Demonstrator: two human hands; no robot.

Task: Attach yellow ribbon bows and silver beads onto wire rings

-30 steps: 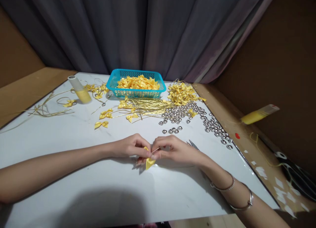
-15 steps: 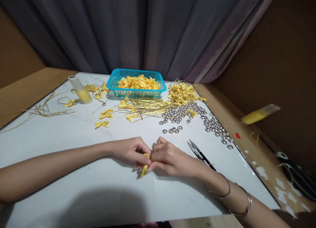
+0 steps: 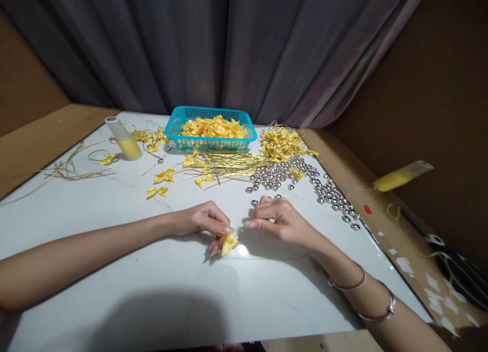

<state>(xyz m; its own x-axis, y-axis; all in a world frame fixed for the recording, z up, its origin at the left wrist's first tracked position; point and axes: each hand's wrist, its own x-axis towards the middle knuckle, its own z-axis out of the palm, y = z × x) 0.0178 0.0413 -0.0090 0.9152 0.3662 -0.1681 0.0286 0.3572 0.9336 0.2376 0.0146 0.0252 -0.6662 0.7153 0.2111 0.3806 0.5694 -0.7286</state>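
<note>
My left hand [image 3: 211, 225] is closed, thumb and fingers pinching a yellow ribbon bow [image 3: 229, 244] just above the white tabletop. A pale thin cord [image 3: 272, 259] trails rightward from near the bow. Apart from it, to the right, my right hand [image 3: 280, 220] is closed in a pinch; whatever lies between thumb and forefinger is too fine to make out. Behind my right hand lie many small silver beads [image 3: 272, 175]. Gold cords [image 3: 232, 164] lie in a bundle beyond both hands, with loose yellow bows [image 3: 157, 192] to their left.
A blue basket [image 3: 173, 133] of yellow bows stands at the back, beside a heap of corded bows [image 3: 282, 142]. One yellow thread spool [image 3: 127, 141] stands at left; another [image 3: 404, 175] is at right. Black scissors [image 3: 457, 270] lie beyond the table's right edge [image 3: 396, 270].
My right hand has moved away from the left, rightward and slightly up, and its arm now covers the black thread snips. The bow has turned and shows more fully in my left hand.
</note>
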